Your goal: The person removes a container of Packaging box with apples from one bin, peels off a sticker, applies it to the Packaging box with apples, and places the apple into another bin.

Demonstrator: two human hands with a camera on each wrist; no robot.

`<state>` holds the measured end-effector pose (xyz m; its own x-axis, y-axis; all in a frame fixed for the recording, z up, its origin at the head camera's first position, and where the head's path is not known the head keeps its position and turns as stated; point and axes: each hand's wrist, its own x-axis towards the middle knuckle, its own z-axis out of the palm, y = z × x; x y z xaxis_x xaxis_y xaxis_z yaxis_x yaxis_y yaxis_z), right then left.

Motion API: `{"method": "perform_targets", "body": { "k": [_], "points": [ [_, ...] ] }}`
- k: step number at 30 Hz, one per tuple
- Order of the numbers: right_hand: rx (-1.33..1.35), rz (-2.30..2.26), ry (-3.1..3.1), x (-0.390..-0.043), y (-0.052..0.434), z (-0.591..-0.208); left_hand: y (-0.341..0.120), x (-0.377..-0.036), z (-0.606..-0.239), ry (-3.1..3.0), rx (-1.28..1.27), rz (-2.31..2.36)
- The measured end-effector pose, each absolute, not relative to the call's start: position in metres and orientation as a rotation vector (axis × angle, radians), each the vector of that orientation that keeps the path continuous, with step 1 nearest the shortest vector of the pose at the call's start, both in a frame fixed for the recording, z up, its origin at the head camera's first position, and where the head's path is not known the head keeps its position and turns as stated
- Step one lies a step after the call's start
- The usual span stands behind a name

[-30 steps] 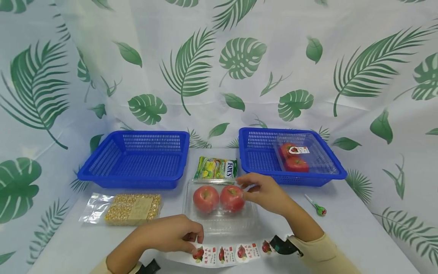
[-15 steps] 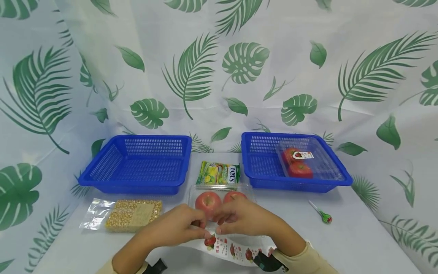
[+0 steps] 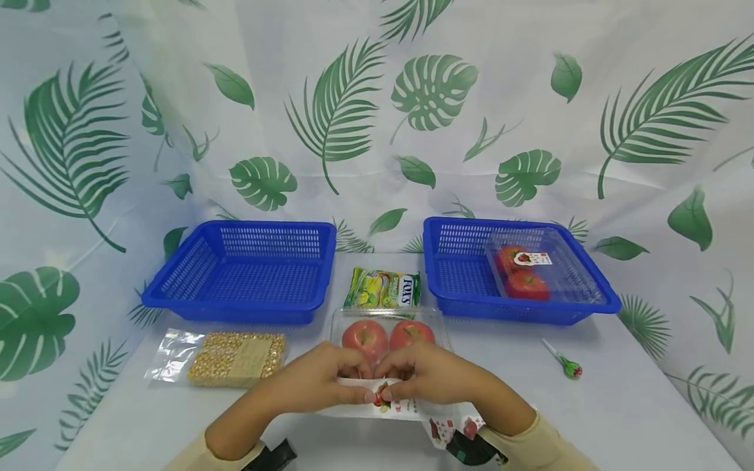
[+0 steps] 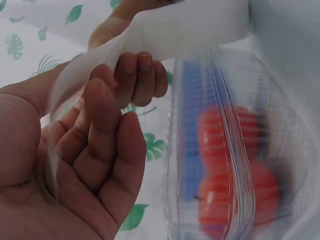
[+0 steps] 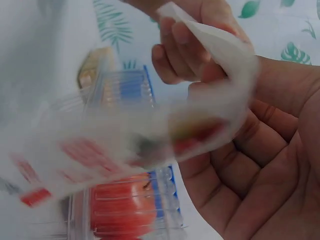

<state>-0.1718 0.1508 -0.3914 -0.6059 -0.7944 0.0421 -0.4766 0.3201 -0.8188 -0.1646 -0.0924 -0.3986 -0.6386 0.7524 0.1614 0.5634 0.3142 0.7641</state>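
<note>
A white strip of fruit stickers is lifted just in front of a clear plastic clamshell box with two red apples. My left hand and my right hand meet over the strip, and each pinches it with curled fingers. In the left wrist view the strip bends over my curled fingers, with the clamshell close behind. The right wrist view has the sticker strip blurred across the frame.
An empty blue basket stands at the back left. A second blue basket at the back right holds another apple box. A green candy bag, a corn packet and a lollipop lie on the table.
My right hand left the apple box and joined my left hand at the sticker strip. Both hands raised the strip off the table, closer to the clamshell.
</note>
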Motion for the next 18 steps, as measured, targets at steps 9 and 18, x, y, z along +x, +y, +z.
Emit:
{"method": "perform_targets", "body": {
  "k": [9,18],
  "points": [
    [-1.151,-1.345,2.221,-0.165,0.155,-0.383,-0.094,-0.164,-0.395,2.126,1.167,1.313],
    [-1.216,-1.38,2.343,-0.166,0.162,-0.376,-0.097,-0.164,-0.391,1.762,1.167,1.491]
  ]
}}
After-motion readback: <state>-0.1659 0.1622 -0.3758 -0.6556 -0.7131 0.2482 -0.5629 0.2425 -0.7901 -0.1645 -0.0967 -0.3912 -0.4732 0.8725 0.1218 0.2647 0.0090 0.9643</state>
